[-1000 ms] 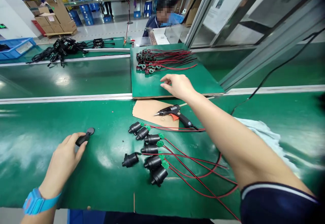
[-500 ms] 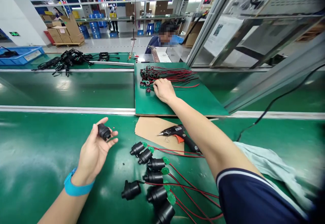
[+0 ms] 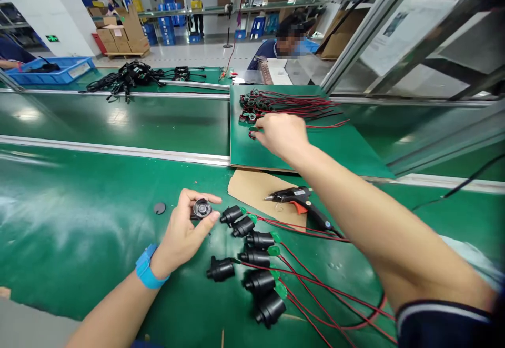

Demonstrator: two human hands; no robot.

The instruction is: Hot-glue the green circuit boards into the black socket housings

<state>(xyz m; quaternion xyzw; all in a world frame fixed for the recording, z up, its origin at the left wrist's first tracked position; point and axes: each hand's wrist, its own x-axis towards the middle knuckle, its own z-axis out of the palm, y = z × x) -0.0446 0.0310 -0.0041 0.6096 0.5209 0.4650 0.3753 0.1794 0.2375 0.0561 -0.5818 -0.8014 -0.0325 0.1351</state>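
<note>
My left hand (image 3: pixel 188 229) grips a black cylindrical housing (image 3: pixel 202 208) between thumb and fingers, its hollow round end turned up. On the raised green board, my right hand (image 3: pixel 282 131) pinches a small round green disc (image 3: pixel 253 129) by its edge. Beyond that hand lies a bundle of similar discs with red and black wires (image 3: pixel 292 103). Several black housings (image 3: pixel 258 280) with green discs and red wires lie right of my left hand. A small black disc (image 3: pixel 159 208) rests on the bench to its left.
A black glue gun (image 3: pixel 294 195) lies on brown cardboard (image 3: pixel 252 185) under my right forearm. Black cables (image 3: pixel 134 77) and a blue bin (image 3: pixel 59 71) are on the far bench. Another person (image 3: pixel 264 53) sits beyond the board. A metal post (image 3: pixel 371 27) rises at the right.
My left hand has turned the housing so its hollow end faces up. The small black disc now shows on the bench. My right fingers have closed on a green disc. The view has shifted.
</note>
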